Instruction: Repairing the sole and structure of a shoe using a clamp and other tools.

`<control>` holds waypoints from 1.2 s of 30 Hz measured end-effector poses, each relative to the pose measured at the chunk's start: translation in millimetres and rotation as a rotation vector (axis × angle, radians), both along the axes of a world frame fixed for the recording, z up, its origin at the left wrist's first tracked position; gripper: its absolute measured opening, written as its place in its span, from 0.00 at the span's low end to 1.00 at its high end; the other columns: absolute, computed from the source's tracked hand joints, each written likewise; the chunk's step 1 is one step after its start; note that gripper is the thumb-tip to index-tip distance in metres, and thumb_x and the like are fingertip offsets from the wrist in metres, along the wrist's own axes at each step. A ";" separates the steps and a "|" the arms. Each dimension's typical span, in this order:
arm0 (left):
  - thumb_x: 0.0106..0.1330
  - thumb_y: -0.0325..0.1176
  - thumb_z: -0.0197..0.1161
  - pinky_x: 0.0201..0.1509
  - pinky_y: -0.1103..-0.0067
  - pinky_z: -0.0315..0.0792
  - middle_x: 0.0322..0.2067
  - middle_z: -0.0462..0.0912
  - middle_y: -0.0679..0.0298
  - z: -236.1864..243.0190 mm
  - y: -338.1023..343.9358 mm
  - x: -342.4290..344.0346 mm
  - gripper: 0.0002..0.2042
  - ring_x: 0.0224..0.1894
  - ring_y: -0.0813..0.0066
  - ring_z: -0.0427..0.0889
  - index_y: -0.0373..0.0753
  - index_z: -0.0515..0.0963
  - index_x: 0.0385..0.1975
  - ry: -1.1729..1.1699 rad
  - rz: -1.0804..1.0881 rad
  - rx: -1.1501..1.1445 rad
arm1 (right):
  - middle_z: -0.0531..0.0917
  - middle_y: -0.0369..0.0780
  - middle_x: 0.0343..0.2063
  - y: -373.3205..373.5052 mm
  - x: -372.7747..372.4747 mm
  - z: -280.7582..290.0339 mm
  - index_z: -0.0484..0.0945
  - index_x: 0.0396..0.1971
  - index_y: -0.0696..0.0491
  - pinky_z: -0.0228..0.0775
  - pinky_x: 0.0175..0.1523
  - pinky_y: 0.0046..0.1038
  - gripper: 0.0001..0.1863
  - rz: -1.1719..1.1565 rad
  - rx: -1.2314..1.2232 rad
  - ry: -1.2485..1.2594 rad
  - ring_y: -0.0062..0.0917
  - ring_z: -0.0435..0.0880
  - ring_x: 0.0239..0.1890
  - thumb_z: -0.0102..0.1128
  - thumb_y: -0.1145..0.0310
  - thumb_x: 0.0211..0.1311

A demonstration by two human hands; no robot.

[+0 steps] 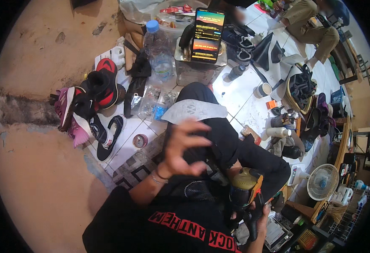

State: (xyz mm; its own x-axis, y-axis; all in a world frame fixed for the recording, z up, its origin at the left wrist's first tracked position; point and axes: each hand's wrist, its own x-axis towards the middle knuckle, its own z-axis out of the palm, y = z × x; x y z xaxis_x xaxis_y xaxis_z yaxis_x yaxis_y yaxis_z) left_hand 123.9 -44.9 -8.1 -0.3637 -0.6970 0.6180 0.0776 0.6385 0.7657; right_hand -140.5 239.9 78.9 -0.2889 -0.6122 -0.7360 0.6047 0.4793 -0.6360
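My left hand (182, 147) is raised over my lap, fingers curved and apart, nothing between them. Low on the right, my right hand (261, 216) is closed on a shoe (245, 187) with an olive toe, dark body and orange edge. A dark strip (252, 217) hangs by the shoe at my fingers; whether it is part of the shoe I cannot tell. The shoe rests against my bent leg, its lower part partly hidden. Across my knee lies a pale curved sheet (193, 110), just beyond my left hand.
A lit phone (208, 36) leans upright on a metal tin (197, 74), beside a water bottle (158, 55). Several shoes (104, 90) crowd the left wall. On the right are a cup (263, 89), a shoe-filled basket (298, 88) and a fan (322, 182). Another person sits at the far right.
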 end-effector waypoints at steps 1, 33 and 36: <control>0.53 0.40 0.74 0.70 0.62 0.63 0.59 0.74 0.50 -11.3 -6.9 14.5 0.28 0.63 0.51 0.72 0.38 0.77 0.55 0.026 0.273 -0.002 | 0.84 0.41 0.46 4.2 -6.0 0.4 0.76 0.58 0.54 0.75 0.54 0.34 0.39 0.073 0.022 0.060 0.29 0.84 0.49 0.58 0.33 0.64; 0.78 0.42 0.57 0.33 0.86 0.64 0.37 0.84 0.74 -61.9 -45.8 29.3 0.15 0.36 0.91 0.75 0.36 0.84 0.46 0.172 0.428 0.905 | 0.65 0.52 0.70 -311.2 19.0 -113.9 0.62 0.72 0.54 0.56 0.75 0.44 0.48 0.684 -1.005 0.917 0.46 0.63 0.73 0.69 0.40 0.60; 0.79 0.42 0.55 0.33 0.84 0.67 0.39 0.85 0.70 -64.4 -45.1 27.7 0.17 0.37 0.88 0.77 0.33 0.83 0.48 0.225 0.338 0.849 | 0.62 0.50 0.74 -297.9 0.1 -122.5 0.62 0.73 0.52 0.49 0.78 0.40 0.41 0.773 -0.999 0.825 0.43 0.58 0.77 0.57 0.41 0.70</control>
State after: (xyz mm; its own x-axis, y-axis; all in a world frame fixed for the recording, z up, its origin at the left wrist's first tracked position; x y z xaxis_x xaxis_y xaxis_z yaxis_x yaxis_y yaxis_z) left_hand 151.6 -90.0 -72.5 0.0067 -0.9934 -0.1145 0.1932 -0.1111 0.9749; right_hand -140.4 -58.0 -43.6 0.2166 -0.9391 0.2670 -0.2664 -0.3199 -0.9092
